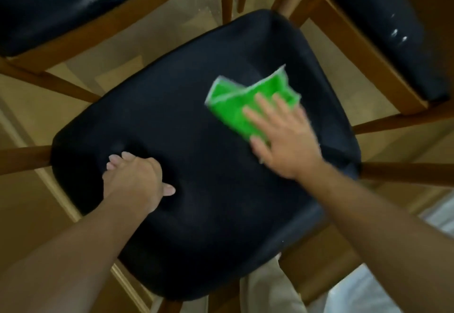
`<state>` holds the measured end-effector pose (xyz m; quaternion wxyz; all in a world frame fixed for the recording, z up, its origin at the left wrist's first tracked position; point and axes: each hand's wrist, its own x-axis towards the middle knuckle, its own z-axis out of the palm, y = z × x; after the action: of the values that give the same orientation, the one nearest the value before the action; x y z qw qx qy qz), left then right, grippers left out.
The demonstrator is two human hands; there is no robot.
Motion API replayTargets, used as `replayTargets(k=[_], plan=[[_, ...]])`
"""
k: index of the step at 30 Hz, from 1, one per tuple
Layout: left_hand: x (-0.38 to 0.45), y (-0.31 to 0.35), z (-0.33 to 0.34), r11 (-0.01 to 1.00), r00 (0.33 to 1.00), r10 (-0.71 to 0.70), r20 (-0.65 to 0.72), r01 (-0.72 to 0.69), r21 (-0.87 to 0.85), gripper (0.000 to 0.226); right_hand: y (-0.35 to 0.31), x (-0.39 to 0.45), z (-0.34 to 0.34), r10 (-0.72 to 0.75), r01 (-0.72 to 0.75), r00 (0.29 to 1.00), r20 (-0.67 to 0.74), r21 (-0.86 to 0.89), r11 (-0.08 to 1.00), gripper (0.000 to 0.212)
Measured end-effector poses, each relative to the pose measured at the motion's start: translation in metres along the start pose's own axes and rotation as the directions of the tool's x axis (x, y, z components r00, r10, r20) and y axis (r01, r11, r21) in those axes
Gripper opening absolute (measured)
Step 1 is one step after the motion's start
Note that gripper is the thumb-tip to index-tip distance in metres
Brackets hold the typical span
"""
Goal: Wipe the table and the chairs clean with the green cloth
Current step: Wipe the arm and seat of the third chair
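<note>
Person bent over a chair, wiping. Right hand (285,138) lies flat on the green cloth (245,102), fingers straight and spread, pressing it against the black seat (196,128). Cloth is folded and sits toward the far right corner of the seat, part of it sticking out beyond the fingertips. Hand and cloth are blurred.

Left hand (135,177) rests near the seat's left edge, toward the near corner. Fingers are curled, the thumb sticks out to the right, and the padding dents under it. Looks like bracing; it grips nothing I can make out.

Progress, as a judgement: mid-task, on this 1 seat. No streaks or damp marks show on the dark padding, so I cannot tell which part of it has been covered. The near half and left side lie well apart from the cloth. A second seat (61,3) at the far left shows a pale smear, and a third seat (390,30) at the far right carries small white specks, so both probably still need wiping. No table top is in sight; its condition is unknown.

Count: 3 black padded seats on wooden frames, 1 green cloth, 2 bare hands. Pale trouser legs (267,288) show below the near edge.
</note>
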<state>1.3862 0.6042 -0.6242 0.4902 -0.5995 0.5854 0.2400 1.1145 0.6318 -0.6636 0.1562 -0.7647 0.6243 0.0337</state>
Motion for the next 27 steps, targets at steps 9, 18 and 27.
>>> replayTargets(k=[9, 18, 27], plan=[[0.007, 0.000, 0.008, 0.994, 0.999, -0.015, -0.036, 0.019, 0.107, 0.076, 0.014, 0.102, -0.025, 0.671, -0.634, 0.738, -0.072, 0.264, 0.727, 0.059], [0.012, 0.004, 0.002, 0.993, 0.995, -0.102, -0.015, 0.102, 0.060, 0.087, -0.037, 0.073, -0.013, -0.258, 0.260, 0.964, 0.060, -0.023, 0.965, 0.056], [0.018, 0.006, -0.002, 0.978, 0.974, -0.205, 0.097, 0.206, -0.002, 0.108, 0.022, 0.114, -0.032, 0.427, -0.407, 0.897, -0.114, 0.165, 0.898, 0.055]])
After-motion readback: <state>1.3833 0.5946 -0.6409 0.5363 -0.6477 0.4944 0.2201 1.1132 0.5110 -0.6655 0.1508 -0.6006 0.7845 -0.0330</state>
